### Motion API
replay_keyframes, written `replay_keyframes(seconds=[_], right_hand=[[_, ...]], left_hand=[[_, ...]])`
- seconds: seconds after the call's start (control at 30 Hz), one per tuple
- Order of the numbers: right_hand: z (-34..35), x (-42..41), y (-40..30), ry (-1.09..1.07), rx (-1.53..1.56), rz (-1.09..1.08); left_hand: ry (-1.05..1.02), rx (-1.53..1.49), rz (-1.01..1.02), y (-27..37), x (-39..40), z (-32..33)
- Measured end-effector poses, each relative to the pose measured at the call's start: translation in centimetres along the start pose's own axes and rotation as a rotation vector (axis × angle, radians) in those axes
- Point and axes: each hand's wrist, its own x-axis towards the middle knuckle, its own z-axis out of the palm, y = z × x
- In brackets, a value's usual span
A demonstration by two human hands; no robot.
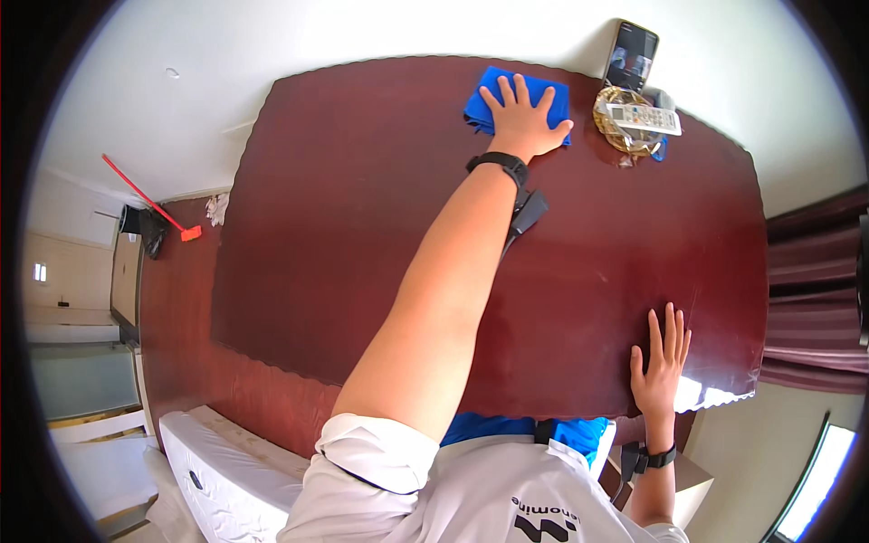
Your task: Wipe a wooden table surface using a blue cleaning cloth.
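My left hand [521, 121] lies palm down, fingers spread, on a folded blue cloth [499, 80] near the far edge of a dark red wooden table [339, 203]. Its thumb reaches to the cloth's right edge. A black band with a small black device circles the left wrist. My right hand [658, 377] rests flat near the table's front right edge, holding nothing, its fingers pointing away from me. Right of the cloth stands an amber glass dish [614, 136] with a white remote control [641, 119] lying across it.
Behind the dish, a smartphone [631, 58] leans on the white wall. Something blue [659, 148] lies beside the dish. A red-handled broom [142, 192] and a black bin bag [153, 234] are at the left. A white-covered mattress [224, 475] lies lower left; dark curtains [815, 292] hang right.
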Motion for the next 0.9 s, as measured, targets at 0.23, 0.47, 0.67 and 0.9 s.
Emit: replay_keyframes(seconds=[0.23, 0.47, 0.67, 0.9], right_hand=[[-0.2, 0.1, 0.0, -0.038, 0.008, 0.02], [-0.5, 0.3, -0.1, -0.041, 0.01, 0.038], [-0.3, 0.4, -0.4, -0.03, 0.085, 0.027], [-0.2, 0.3, 0.0, 0.006, 0.066, 0.016]], left_hand=[[0.022, -0.014, -0.032, -3.7, 3.3, -0.2], [0.029, 0.073, -0.167, -15.5, 3.5, -3.5], [0.018, 0.159, -0.563, -32.8, -3.7, -8.1], [-0.051, 0.152, -0.745, -41.9, -15.8, -10.9]])
